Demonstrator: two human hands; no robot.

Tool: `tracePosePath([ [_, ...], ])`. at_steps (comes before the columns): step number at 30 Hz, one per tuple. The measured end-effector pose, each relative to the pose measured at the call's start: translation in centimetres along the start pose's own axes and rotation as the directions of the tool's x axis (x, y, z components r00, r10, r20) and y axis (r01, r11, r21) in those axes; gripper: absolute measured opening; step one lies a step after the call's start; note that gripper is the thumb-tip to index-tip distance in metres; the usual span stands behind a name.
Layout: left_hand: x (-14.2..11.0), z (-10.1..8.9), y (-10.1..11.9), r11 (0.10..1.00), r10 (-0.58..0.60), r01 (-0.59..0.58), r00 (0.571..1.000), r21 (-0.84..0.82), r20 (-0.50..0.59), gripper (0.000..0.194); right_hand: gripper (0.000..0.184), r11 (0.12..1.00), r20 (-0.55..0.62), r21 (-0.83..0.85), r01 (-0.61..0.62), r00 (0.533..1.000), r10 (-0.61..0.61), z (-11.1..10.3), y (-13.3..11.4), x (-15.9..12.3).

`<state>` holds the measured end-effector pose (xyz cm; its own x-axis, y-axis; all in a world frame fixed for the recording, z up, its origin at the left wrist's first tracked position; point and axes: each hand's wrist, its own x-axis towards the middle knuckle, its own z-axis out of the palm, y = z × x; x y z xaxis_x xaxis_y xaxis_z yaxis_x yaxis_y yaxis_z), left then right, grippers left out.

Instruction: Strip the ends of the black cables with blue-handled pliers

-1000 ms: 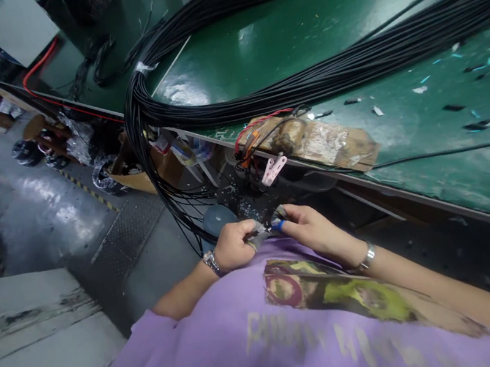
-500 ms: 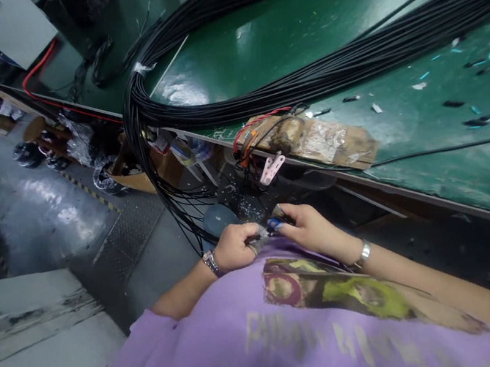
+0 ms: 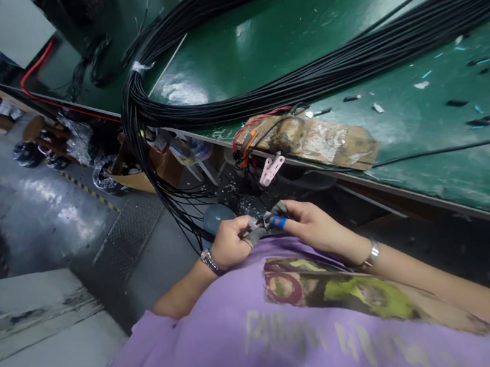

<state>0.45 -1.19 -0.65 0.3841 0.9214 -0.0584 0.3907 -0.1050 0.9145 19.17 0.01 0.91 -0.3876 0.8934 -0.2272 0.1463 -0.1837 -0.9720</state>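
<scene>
My left hand [image 3: 231, 243] is closed in a pinch in front of my purple shirt, a metal watch on its wrist. Facing it closely, my right hand [image 3: 314, 226] also pinches, with a bracelet on the wrist and blue tape around a finger. Greyish wraps cover other fingertips of both hands. Between the fingertips is a small dark piece, seemingly the end of a black cable [image 3: 263, 225]; the fingers hide most of it. Loose black cable ends hang from a thick bundle of black cables [image 3: 137, 110] down to beside my left hand.
The bundle loops over a green table [image 3: 281, 57], tied with white tape. Cut scraps lie at the table's right. Taped cardboard [image 3: 336, 143] and a pink clip [image 3: 272, 169] are at its edge. Below are a blue round object [image 3: 217, 217] and a cardboard box [image 3: 131, 167].
My hands have moved slightly apart, the right one a little to the right. The blue finger tape shows more clearly now. The cable bundle and table things stay put.
</scene>
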Motion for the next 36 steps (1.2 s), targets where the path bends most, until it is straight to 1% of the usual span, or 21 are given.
tracePosePath([
  [2,-0.1,0.0,0.0,1.000,-0.004,0.004,1.000,-0.009,-0.006,0.043,0.038,0.994,0.047,0.056,-0.094,0.995,0.091,0.1,0.1,0.0],
  [4,-0.2,0.1,0.0,1.000,-0.017,0.016,1.000,-0.019,-0.025,0.042,0.040,0.971,0.105,0.125,-0.204,0.976,0.192,0.2,0.3,-0.1],
  [6,-0.2,0.1,0.0,0.999,-0.039,0.038,0.998,-0.029,-0.040,0.042,0.042,0.948,0.138,0.184,-0.261,0.961,0.238,0.4,0.5,-0.2],
  [8,-0.1,0.2,0.1,0.997,-0.058,0.056,0.997,-0.047,-0.047,0.040,0.042,0.949,0.117,0.203,-0.240,0.969,0.219,0.7,0.7,-0.4],
  [10,0.0,0.1,0.2,0.995,-0.070,0.067,0.997,-0.069,-0.038,0.039,0.042,0.969,0.050,0.176,-0.176,0.984,0.170,0.8,0.8,-0.4],
  [12,0.2,0.1,0.4,0.993,-0.083,0.081,0.996,-0.090,-0.018,0.038,0.042,0.988,-0.017,0.107,-0.108,0.994,0.110,0.8,0.8,-0.5],
  [14,0.3,0.0,0.6,0.991,-0.095,0.091,0.995,-0.101,-0.033,0.037,0.042,0.999,-0.046,0.022,-0.043,0.998,0.044,0.7,0.7,-0.6],
  [17,0.2,0.0,0.5,0.994,-0.089,0.078,0.985,-0.076,-0.148,0.037,0.043,0.995,-0.011,-0.082,0.048,0.999,-0.049,0.4,0.6,-0.9],
  [19,0.1,0.1,0.4,0.998,-0.063,0.056,0.971,-0.037,-0.229,0.039,0.040,0.992,0.041,-0.104,0.073,0.997,-0.069,0.3,0.5,-1.1],
  [20,0.1,0.2,0.2,0.999,-0.043,0.041,0.965,-0.013,-0.261,0.039,0.038,0.993,0.066,-0.097,0.062,0.996,-0.056,0.4,0.5,-1.2],
  [22,-0.1,0.4,0.0,0.999,0.005,0.007,0.954,0.039,-0.300,0.037,0.037,0.999,0.111,-0.052,-0.012,0.994,0.017,0.6,0.5,-1.2],
  [25,-0.2,0.5,-0.2,0.992,0.067,-0.029,0.947,0.125,-0.315,0.026,0.043,0.986,0.150,0.051,-0.159,0.977,0.150,1.0,0.6,-1.3],
  [27,-0.3,0.6,-0.3,0.983,0.094,-0.039,0.945,0.177,-0.314,0.018,0.046,0.972,0.164,0.103,-0.209,0.968,0.191,1.3,0.6,-1.3],
  [30,-0.4,0.6,-0.3,0.973,0.108,-0.037,0.944,0.227,-0.313,0.012,0.050,0.963,0.173,0.135,-0.232,0.963,0.207,1.4,0.5,-1.3],
  [36,-0.4,0.6,-0.5,0.966,0.105,-0.025,0.948,0.257,-0.302,0.006,0.053,0.963,0.179,0.138,-0.231,0.962,0.205,1.4,0.4,-1.2],
])
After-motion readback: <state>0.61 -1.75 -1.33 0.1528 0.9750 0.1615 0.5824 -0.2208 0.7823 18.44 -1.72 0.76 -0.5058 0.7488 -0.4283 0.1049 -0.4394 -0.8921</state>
